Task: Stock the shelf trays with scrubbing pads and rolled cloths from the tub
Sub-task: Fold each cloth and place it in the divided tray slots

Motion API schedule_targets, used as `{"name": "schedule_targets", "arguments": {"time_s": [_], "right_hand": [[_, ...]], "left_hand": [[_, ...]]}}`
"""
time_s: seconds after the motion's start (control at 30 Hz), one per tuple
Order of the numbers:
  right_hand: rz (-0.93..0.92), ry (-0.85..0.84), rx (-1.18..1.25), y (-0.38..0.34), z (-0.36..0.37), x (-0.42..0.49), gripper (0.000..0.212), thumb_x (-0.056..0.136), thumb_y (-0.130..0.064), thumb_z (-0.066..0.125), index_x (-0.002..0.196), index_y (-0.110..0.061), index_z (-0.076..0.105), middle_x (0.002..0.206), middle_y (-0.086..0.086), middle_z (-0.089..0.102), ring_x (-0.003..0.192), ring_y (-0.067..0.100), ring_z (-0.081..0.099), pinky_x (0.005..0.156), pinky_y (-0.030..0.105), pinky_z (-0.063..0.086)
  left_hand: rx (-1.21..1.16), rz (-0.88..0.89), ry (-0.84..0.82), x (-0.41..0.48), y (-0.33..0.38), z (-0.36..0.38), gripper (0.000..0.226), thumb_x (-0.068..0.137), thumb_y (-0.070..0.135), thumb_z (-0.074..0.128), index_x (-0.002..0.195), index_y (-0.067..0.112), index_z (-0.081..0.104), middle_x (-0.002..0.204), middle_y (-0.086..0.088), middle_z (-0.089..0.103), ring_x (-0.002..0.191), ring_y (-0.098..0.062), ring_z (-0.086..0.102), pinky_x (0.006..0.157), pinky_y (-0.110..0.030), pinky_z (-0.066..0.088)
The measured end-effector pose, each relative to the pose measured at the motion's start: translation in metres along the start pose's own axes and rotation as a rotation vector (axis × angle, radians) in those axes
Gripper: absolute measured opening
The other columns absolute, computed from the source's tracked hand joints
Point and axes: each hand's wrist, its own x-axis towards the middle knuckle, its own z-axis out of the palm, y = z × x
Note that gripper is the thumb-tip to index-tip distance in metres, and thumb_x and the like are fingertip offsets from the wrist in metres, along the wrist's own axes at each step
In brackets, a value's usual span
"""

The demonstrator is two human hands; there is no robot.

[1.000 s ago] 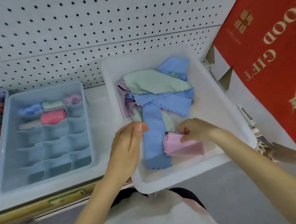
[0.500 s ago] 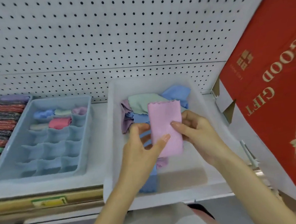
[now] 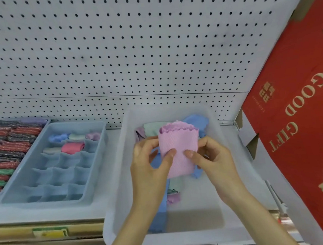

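Far left on the shelf, the pads [image 3: 5,149] sit packed in their rows, so leave those alone. Next along, the tray [image 3: 46,201] has rolls in its back cells only: three across the far row, then a pale one and a red roll [image 3: 72,147] in the second. The cell just right of that red one looks free, and that's probably your target.

Now your left hand [image 3: 149,167]: thumb on the face of the pink cloth [image 3: 179,150], fingers [image 3: 139,150] curled round its left edge, a firm pinch. The cloth is held upright above the tub [image 3: 195,217], scalloped edge on top, and it reads as folded into a narrow band. Your right hand [image 3: 213,160] mirrors the left, thumb in front and the rest behind, pinching the right edge.

To roll it well, square the long edges first, then turn from the bottom up with both thumbs, tight and even, so the scallops finish outside. Don't let either pinch go slack or the band will fan open. Loose cloths [image 3: 198,121] wait underneath; beyond the tub leans a red box [image 3: 305,128].
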Motion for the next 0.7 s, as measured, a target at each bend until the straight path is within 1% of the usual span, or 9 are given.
{"name": "schedule_targets", "arguments": {"time_s": [0.07,0.1,0.17,0.23,0.3,0.43,0.57,0.63,0.7], "right_hand": [[0.001,0.004,0.003,0.003,-0.004,-0.002,0.021,0.073,-0.016,0.077,0.069,-0.007,0.058,0.069,0.012,0.056,0.064,0.017,0.045,0.055,0.023,0.038],[0.001,0.005,0.012,0.005,-0.006,-0.003,0.021,0.075,-0.011,0.077,0.069,-0.004,0.057,0.068,0.012,0.055,0.063,0.018,0.044,0.053,0.022,0.038],[0.01,0.007,0.024,0.01,-0.009,-0.004,0.019,0.077,-0.005,0.074,0.07,-0.001,0.056,0.065,0.011,0.054,0.061,0.018,0.044,0.052,0.024,0.039],[0.008,0.0,0.011,0.014,-0.009,-0.006,0.018,0.076,-0.007,0.075,0.069,-0.006,0.058,0.064,0.008,0.057,0.06,0.018,0.047,0.053,0.03,0.041],[0.008,0.021,0.001,0.017,-0.008,-0.008,0.018,0.073,-0.013,0.078,0.074,-0.013,0.06,0.068,0.003,0.061,0.06,0.018,0.051,0.054,0.031,0.044],[-0.047,0.181,-0.088,0.014,-0.008,-0.013,0.032,0.068,-0.011,0.083,0.087,-0.018,0.057,0.078,-0.003,0.058,0.062,0.006,0.05,0.058,0.019,0.043],[-0.133,0.14,-0.165,0.008,-0.006,-0.014,0.026,0.069,-0.022,0.079,0.088,-0.028,0.062,0.085,-0.001,0.06,0.07,0.009,0.053,0.064,0.016,0.043],[-0.078,0.135,-0.131,0.008,-0.004,-0.011,0.023,0.07,-0.025,0.075,0.089,-0.027,0.063,0.086,-0.005,0.062,0.073,0.01,0.054,0.066,0.019,0.044],[-0.021,0.139,-0.073,0.009,-0.004,-0.008,0.018,0.07,-0.024,0.075,0.085,-0.022,0.064,0.084,-0.007,0.065,0.073,0.012,0.056,0.069,0.027,0.047]], "left_hand": [[0.089,0.101,0.034,-0.002,0.0,0.002,0.023,0.074,0.027,0.068,0.093,0.038,0.06,0.1,0.009,0.056,0.091,-0.004,0.059,0.08,-0.014,0.045],[0.079,0.115,0.021,-0.002,0.001,0.003,0.02,0.075,0.031,0.066,0.093,0.039,0.06,0.098,0.009,0.057,0.089,-0.005,0.06,0.078,-0.014,0.046],[0.029,0.093,-0.03,-0.003,0.001,0.006,0.013,0.077,0.036,0.06,0.089,0.033,0.064,0.09,0.009,0.063,0.083,-0.007,0.061,0.074,-0.022,0.049],[-0.031,0.031,-0.074,-0.005,0.001,0.007,0.02,0.079,0.04,0.058,0.088,0.025,0.068,0.084,0.005,0.068,0.077,-0.009,0.06,0.07,-0.031,0.051],[-0.077,-0.025,-0.099,-0.006,0.001,0.009,0.024,0.08,0.043,0.057,0.088,0.023,0.069,0.081,0.001,0.069,0.073,-0.01,0.058,0.067,-0.032,0.049],[-0.141,-0.081,-0.09,-0.01,-0.003,0.01,0.028,0.08,0.044,0.057,0.089,0.02,0.068,0.081,-0.006,0.069,0.072,-0.009,0.055,0.063,-0.026,0.046],[-0.106,-0.104,-0.127,-0.014,-0.008,0.012,0.034,0.08,0.044,0.056,0.089,0.013,0.066,0.084,-0.023,0.063,0.073,-0.016,0.052,0.067,-0.034,0.044],[-0.113,-0.119,-0.133,-0.014,-0.008,0.012,0.032,0.079,0.045,0.056,0.091,0.018,0.067,0.085,-0.02,0.065,0.072,-0.015,0.054,0.065,-0.032,0.045],[-0.13,-0.124,-0.13,-0.014,-0.005,0.011,0.029,0.077,0.045,0.057,0.093,0.024,0.069,0.087,-0.013,0.068,0.074,-0.013,0.058,0.065,-0.029,0.049]]}}
